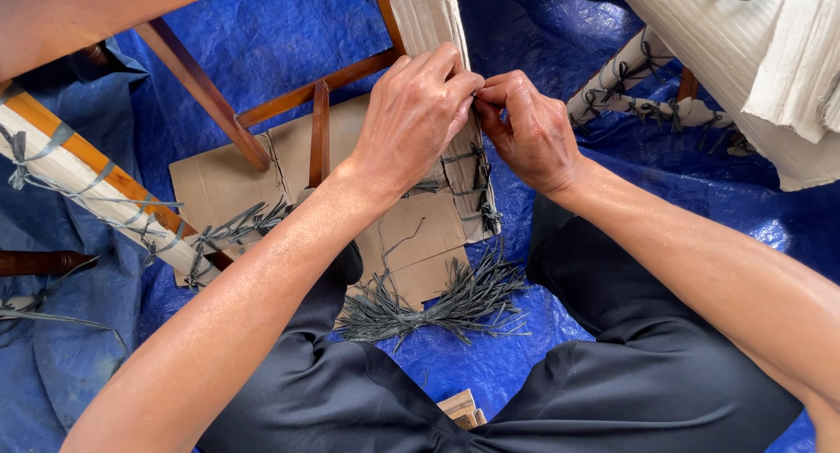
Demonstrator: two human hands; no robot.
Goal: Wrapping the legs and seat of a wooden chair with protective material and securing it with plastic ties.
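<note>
Head view: left hand [411,112] and right hand [525,125] both pinch closed on a grey tie [475,103] at the wrapped chair leg [446,94] — keep it snug against the leg.

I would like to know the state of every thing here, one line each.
left hand: pressing on the wrapped leg
right hand: pinching a tie at the leg
wrapped leg: covered in corrugated paper, tied
bundle of ties: loose on the tarp
flat cardboard: lying on the blue tarp
</note>
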